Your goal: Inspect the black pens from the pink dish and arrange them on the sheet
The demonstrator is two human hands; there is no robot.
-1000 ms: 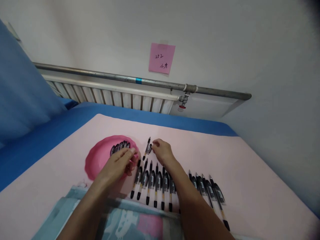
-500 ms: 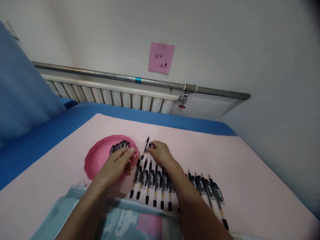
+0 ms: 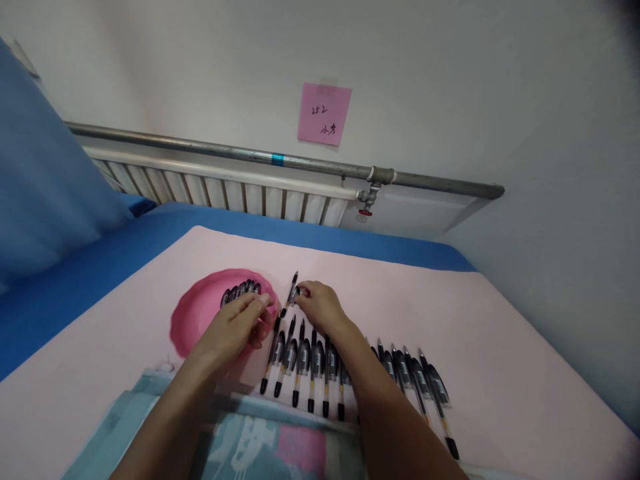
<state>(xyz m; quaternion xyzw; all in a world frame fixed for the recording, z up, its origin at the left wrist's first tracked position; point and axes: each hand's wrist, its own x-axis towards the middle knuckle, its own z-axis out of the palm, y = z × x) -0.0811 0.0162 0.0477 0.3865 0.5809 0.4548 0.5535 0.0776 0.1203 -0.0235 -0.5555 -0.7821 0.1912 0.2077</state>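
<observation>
My right hand (image 3: 323,305) pinches a small pen cap (image 3: 298,293), dark with a clear part, at the table's middle. Just left of that cap lies an uncapped black gel pen (image 3: 290,293), tip pointing away. My left hand (image 3: 240,323) hovers over the right rim of a pink scalloped bowl (image 3: 187,333); its fingers are loosely curled and apart, with nothing visible in them. Several dark caps (image 3: 240,291) are grouped inside the bowl, partly behind this hand. In front runs a row of uncapped pens (image 3: 296,393), each with a cap beside it; my right forearm hides some.
A pale pink sheet (image 3: 400,300) covers the blue-edged table (image 3: 425,253). Behind it are a white radiator (image 3: 225,193), a metal pipe (image 3: 320,165) and a red-handled valve (image 3: 365,212). A blue curtain (image 3: 45,180) hangs left; a pink note (image 3: 325,113) is on the wall.
The view has shifted very slightly. Both hands, the cap and the pens keep nearly the same places.
</observation>
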